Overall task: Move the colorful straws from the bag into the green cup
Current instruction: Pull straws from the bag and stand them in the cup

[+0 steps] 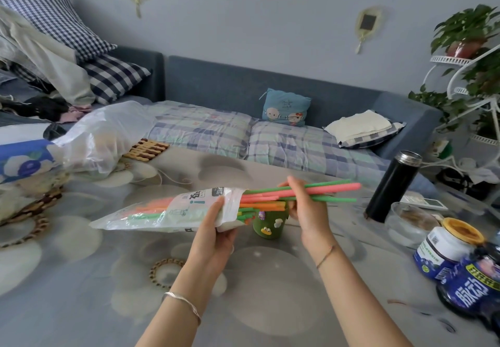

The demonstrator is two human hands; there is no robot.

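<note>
My left hand (213,227) grips the open end of a clear plastic straw bag (162,212), held level above the table. Orange, pink and green straws fill the bag and poke out of its mouth. My right hand (303,206) pinches a few pink and green straws (324,191) that stick out to the right, partly drawn from the bag. The green cup (267,223), decorated with small stickers, stands on the table just below the bag's mouth, between my two hands, its rim hidden by the bag and straws.
A black thermos (392,187) stands to the right, with a glass dish (408,225) and blue-labelled jars (446,252) near the right edge. A white plastic bag (102,135) lies at the far left. A sofa (270,135) runs behind the table.
</note>
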